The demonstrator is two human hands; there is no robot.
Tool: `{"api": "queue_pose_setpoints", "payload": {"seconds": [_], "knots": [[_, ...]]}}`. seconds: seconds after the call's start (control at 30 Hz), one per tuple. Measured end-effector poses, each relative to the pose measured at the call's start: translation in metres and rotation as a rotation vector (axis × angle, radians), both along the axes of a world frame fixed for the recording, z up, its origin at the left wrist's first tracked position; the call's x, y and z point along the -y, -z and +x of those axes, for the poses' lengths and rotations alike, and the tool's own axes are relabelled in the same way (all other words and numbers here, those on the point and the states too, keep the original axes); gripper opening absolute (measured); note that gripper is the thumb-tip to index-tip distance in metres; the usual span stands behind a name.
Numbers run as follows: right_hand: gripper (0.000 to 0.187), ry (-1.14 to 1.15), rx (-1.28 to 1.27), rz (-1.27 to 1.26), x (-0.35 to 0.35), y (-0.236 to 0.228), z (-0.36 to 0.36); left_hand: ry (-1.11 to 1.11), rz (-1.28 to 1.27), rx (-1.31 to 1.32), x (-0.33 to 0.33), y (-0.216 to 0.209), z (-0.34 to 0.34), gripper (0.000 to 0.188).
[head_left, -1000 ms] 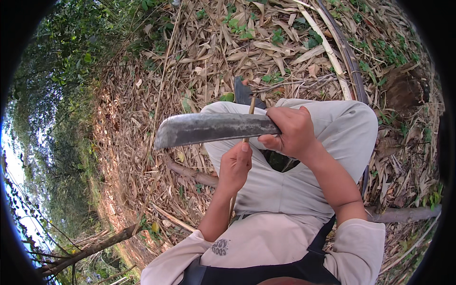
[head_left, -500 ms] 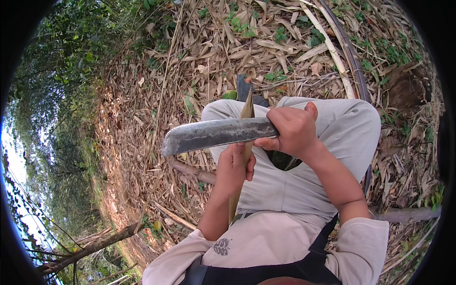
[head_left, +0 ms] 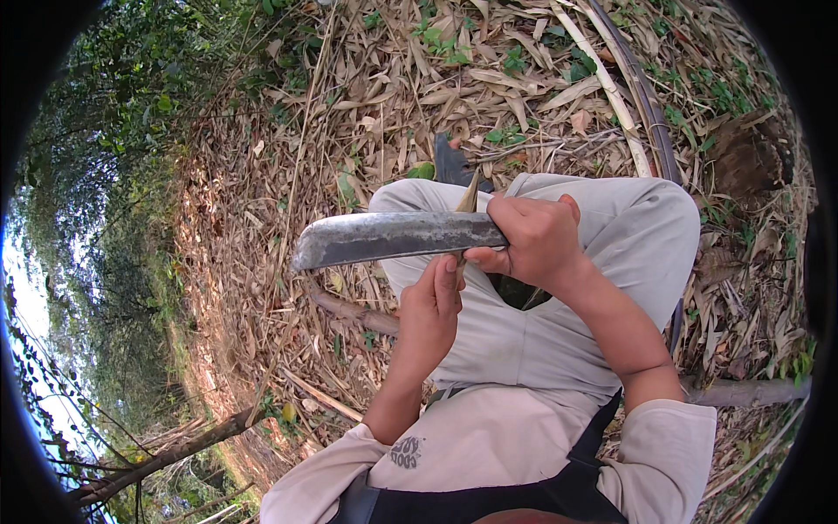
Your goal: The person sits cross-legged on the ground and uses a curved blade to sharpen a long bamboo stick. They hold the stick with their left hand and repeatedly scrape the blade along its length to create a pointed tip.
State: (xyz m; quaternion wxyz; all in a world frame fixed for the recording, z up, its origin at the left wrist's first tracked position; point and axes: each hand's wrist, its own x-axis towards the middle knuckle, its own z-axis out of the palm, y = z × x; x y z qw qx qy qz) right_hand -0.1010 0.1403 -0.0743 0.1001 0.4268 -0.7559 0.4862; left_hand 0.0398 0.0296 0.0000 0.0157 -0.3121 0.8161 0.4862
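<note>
My right hand [head_left: 539, 240] is wrapped round the grip of a machete, and its fist hides the handle. The machete's wide, worn grey blade [head_left: 393, 237] points left across my lap, nearly level. Behind the blade, a pale tan strip of split bamboo or wood [head_left: 469, 196] stands out with its narrow pointed end toward my feet. My left hand [head_left: 432, 306] pinches that strip just on the near side of the blade, thumb along it. The blade crosses over the strip and covers its middle; whether the edge touches it, I cannot tell.
I sit with bent legs in light trousers [head_left: 559, 349], and a dark shoe [head_left: 451, 162] shows beyond the knees. Dry leaves [head_left: 367, 105] cover the ground. Long poles [head_left: 642, 105] lie at the far right, and a branch [head_left: 349, 314] lies left of my lap.
The strip has turned and tilted right, now looking narrower, and its near part below my left hand no longer shows. The blade has shifted slightly left. My left hand's fingers have changed their hold.
</note>
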Motion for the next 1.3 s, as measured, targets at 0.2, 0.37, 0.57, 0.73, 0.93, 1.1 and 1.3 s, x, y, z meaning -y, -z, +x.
{"api": "queue_pose_setpoints", "payload": {"seconds": [0.2, 0.37, 0.57, 0.73, 0.93, 1.1, 1.3], "knots": [[0.069, -0.004, -0.042, -0.025, 0.007, 0.008, 0.004, 0.053, -0.120, -0.042, 0.003, 0.004, -0.003, 0.045], [0.069, 0.029, -0.138, -0.028, 0.013, 0.022, -0.005, 0.044, -0.126, 0.045, 0.009, 0.009, 0.001, 0.045], [0.068, 0.051, -0.199, -0.035, 0.013, 0.036, -0.019, 0.061, -0.133, 0.074, 0.015, 0.006, -0.009, 0.053], [0.065, 0.146, -0.080, 0.077, 0.008, 0.043, -0.024, -0.005, -0.134, 0.149, 0.018, -0.004, -0.010, 0.043], [0.070, 0.351, 0.459, 0.048, 0.009, 0.031, -0.119, -0.271, 0.106, 0.150, 0.027, -0.016, 0.032, 0.052], [0.065, 0.136, 0.235, 0.041, 0.003, 0.046, -0.034, -0.306, 0.294, 0.162, 0.021, -0.005, 0.007, 0.054], [0.064, -0.007, -0.019, -0.021, 0.012, 0.021, -0.009, -0.123, 0.163, 0.098, 0.010, 0.010, -0.002, 0.054]]}}
